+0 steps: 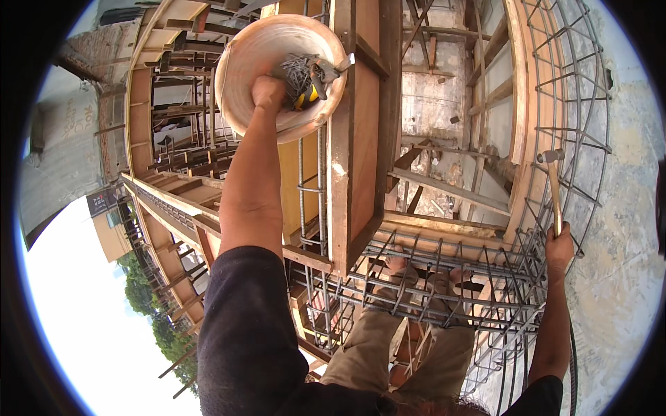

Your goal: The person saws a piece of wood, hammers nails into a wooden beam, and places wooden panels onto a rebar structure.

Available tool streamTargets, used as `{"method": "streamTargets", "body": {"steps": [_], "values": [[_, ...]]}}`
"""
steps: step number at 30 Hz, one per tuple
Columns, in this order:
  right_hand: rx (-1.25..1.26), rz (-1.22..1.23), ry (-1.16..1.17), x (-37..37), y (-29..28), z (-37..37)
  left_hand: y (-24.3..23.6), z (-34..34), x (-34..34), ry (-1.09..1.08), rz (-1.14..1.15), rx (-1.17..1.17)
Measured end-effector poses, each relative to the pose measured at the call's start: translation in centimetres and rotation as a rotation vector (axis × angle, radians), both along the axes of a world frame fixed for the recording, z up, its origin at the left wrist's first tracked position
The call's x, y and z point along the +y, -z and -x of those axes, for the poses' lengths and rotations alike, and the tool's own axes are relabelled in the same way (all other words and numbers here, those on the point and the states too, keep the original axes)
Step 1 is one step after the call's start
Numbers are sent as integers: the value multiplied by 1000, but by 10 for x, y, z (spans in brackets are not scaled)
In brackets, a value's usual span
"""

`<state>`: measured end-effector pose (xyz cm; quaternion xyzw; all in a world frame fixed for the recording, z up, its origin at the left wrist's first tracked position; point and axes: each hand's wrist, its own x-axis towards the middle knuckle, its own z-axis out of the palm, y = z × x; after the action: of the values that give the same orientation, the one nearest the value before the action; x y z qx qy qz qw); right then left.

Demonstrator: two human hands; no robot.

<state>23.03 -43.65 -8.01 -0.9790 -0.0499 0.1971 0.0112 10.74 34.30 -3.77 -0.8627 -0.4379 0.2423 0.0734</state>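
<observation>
My left hand [269,91] reaches into a pale, round bucket [239,66], its knuckles bent and its fingertips hidden from view. Close beside it lies a heap of nails [297,68]. A yellow and black object [306,98] and a dark tool with a bright metal end [343,63] are in the bucket too, partly covered. At the far right, my right hand [559,246] is closed around the wooden handle of a hammer [554,184]. The hammer's metal head points up, away from me, in front of a rebar cage.
Timber formwork [364,139] runs up the middle beside vertical rebar. My feet are at a horizontal rebar cage [430,295], with gaps opening below. A curved rebar mesh [572,90] borders the grey concrete [628,263] on the right. More wooden forms [163,229] extend left.
</observation>
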Motion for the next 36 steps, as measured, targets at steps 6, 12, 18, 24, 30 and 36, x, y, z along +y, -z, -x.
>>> {"method": "streamTargets", "body": {"steps": [6,12,18,24,30,36], "values": [[38,-48,-5,10,11,5,-36,18,13,327,-114,110],[14,-7,-9,9,6,4,-106,13,-57,-430,654,-1408],[16,72,15,-38,18,-1,-142,1,-205,-378,1109,-1474],[70,88,-6,14,6,-4,-78,44,-379,-589,1464,-1279],[62,73,-1,3,3,1,89,85,-499,-883,1495,-961],[42,32,-19,14,3,0,221,101,-562,-1071,1435,-930]]}}
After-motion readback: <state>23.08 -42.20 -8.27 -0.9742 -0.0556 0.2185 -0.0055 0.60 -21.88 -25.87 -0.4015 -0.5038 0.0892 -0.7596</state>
